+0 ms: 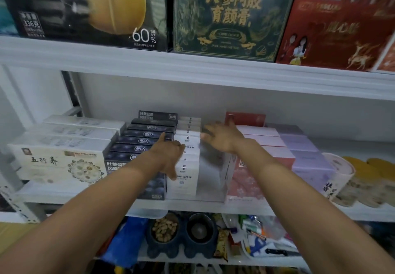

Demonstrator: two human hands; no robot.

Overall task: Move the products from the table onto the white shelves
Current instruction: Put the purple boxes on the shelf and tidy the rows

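Note:
Both my arms reach into the middle white shelf (192,206). My left hand (168,156) lies flat with fingers spread on the row of white boxes (184,173), beside the dark blue boxes (141,143). My right hand (222,137) is spread open over the far end of a silvery-grey box (210,175) that stands between the white row and the pink boxes (263,143). Its fingertips touch the box top; no grip shows.
Cream boxes (62,160) fill the shelf's left end, lilac boxes (307,158) and a round tin (339,173) the right. Large gift boxes (233,15) stand on the shelf above. Below are bowls of nuts (165,230) and loose clutter.

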